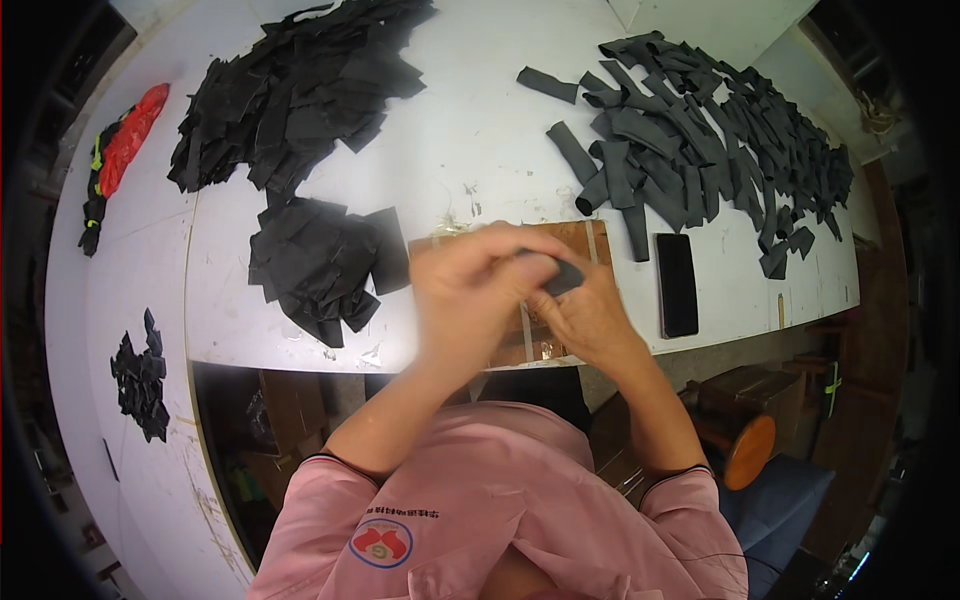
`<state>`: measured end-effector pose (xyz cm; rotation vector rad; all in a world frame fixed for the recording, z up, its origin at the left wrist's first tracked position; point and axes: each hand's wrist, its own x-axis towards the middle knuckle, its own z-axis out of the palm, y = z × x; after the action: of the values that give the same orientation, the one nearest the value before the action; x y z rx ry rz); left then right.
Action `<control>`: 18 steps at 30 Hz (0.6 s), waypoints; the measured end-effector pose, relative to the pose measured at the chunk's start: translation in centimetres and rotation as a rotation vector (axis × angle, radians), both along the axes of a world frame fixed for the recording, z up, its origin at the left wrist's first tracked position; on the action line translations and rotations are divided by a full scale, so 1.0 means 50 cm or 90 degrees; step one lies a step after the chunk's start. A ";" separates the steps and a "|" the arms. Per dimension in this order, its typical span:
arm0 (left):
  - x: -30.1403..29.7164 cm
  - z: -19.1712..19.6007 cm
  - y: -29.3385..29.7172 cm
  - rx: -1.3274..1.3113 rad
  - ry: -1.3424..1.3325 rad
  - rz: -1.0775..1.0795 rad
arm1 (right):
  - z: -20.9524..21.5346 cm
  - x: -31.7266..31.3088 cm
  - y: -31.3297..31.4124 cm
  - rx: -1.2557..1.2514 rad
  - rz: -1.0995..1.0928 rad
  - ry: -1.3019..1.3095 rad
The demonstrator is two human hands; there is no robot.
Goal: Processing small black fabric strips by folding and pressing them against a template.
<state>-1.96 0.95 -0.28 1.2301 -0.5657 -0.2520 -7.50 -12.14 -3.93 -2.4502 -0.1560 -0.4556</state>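
Note:
My two hands meet above a brown board (598, 240) at the table's near edge. Between them is a small dark grey fabric piece (563, 279), mostly covered by fingers. My right hand (590, 312) is closed around it from the right. The left hand (470, 288) is smeared by motion; its fingers curl over the piece, with the thumb against its upper end. Left of the board lies a small heap of flat black fabric pieces (315, 262). Dark grey fabric tubes (655, 150) are strewn at the right.
A larger pile of flat black pieces (300, 95) covers the far left. A black phone (677, 285) lies right of the board. A red plastic bag (135, 140) and a small black scrap heap (141, 385) are at the left. Below stands a stool with an orange seat (749, 452).

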 end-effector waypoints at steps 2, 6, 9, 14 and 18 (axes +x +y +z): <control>0.010 -0.010 0.011 -0.268 0.127 -0.025 | 0.050 -0.001 0.005 -0.050 0.007 -0.003; 0.013 -0.036 0.030 -0.085 0.140 -0.015 | -0.007 -0.001 0.013 -0.063 -0.020 0.010; 0.019 -0.091 0.049 0.004 0.082 0.079 | 0.031 0.000 0.002 -0.099 0.046 0.084; 0.069 -0.223 0.129 0.617 -0.290 0.421 | 0.121 0.074 -0.110 0.613 -0.009 -0.007; 0.079 -0.269 0.150 0.784 -0.410 0.358 | 0.047 0.016 -0.059 0.436 -0.211 -0.003</control>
<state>1.98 8.44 -13.74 2.6498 -0.5782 0.3703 -6.72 -15.07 -1.60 -1.7969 0.3577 -0.5476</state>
